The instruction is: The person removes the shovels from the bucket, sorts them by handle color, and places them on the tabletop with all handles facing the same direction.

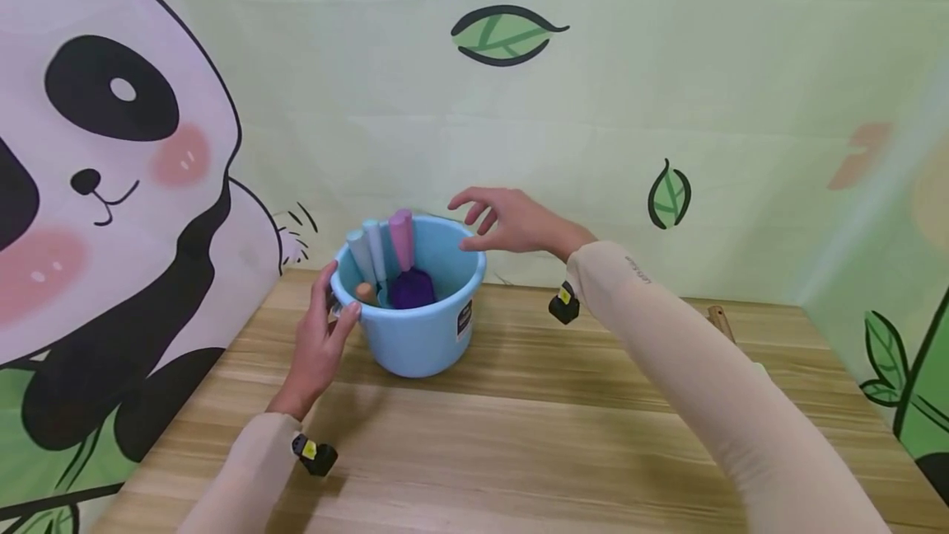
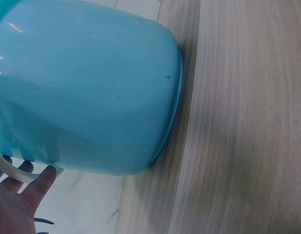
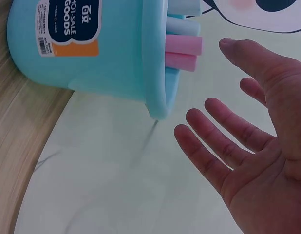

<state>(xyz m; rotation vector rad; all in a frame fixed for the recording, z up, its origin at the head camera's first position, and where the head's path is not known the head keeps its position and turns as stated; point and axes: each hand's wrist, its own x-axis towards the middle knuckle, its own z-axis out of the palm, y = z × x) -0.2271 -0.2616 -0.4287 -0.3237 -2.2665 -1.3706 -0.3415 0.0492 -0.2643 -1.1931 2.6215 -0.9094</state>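
A light blue bucket [image 1: 419, 340] stands upright on the wooden table. My left hand [image 1: 320, 344] holds its left side at the rim, thumb towards me; in the left wrist view a pale curved bucket handle [image 2: 16, 173] runs across the fingers. Inside lean two pale blue handles [image 1: 367, 250] and two pink handles [image 1: 402, 239], beside a dark purple piece [image 1: 412, 289] and a rounded brown end [image 1: 366, 293]. Over the right rim hovers my right hand [image 1: 511, 219], fingers spread and loosely bent, holding nothing. The right wrist view shows it apart from the pink handles.
The wooden table [image 1: 474, 452] meets a pale green cloth backdrop [image 1: 356, 64] printed with leaves and a panda [image 1: 111, 213]. Behind my right forearm, a wooden handle [image 1: 720, 323] sticks out; the arm hides the rest of it.
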